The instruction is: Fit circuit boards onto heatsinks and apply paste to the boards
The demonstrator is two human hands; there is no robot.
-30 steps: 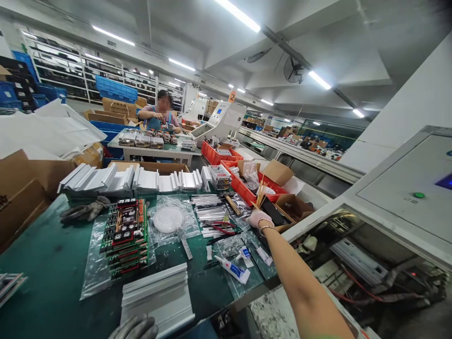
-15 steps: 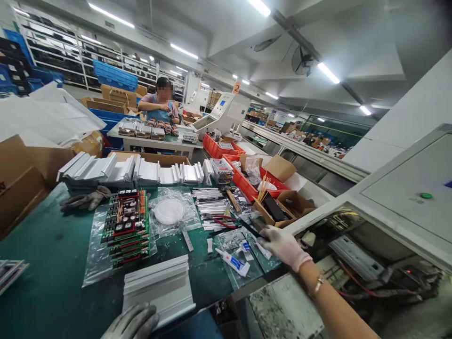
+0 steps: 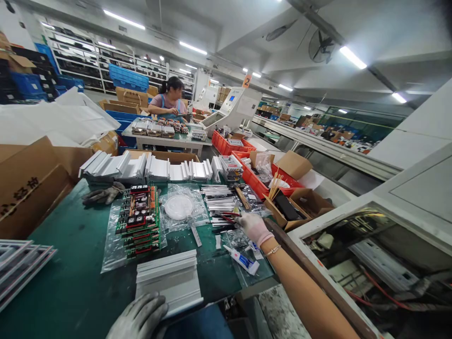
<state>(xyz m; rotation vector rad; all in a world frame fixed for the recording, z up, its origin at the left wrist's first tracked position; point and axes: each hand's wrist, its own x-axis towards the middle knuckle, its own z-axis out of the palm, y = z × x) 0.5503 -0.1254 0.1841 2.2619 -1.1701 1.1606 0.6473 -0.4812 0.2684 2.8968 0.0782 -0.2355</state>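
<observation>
My left hand (image 3: 141, 316), in a grey glove, lies over the lower left corner of a silver aluminium profile (image 3: 169, 280), fingers stretched out and its thumb side partly hidden. Farther right, my right hand (image 3: 254, 228), in a pale glove, reaches over the bench with its fingers bent downward. Its fingertips are at the red-handled pliers (image 3: 230, 215), beside a pile of thin metal strips (image 3: 219, 200); whether they grip the pliers is hidden. A blue-and-white tube (image 3: 243, 260) lies on a clear bag below that hand.
A stack of green circuit boards (image 3: 139, 221) stands left of a round white disc (image 3: 178, 207). More profiles (image 3: 120, 167) line the back. Red bins (image 3: 252, 174) and a cardboard box (image 3: 282, 216) flank the right side. A co-worker (image 3: 169, 99) sits at another table.
My right hand has moved left and forward from the bench's right edge to the red-handled pliers. My left hand stays on the profile. The view has turned slightly left.
</observation>
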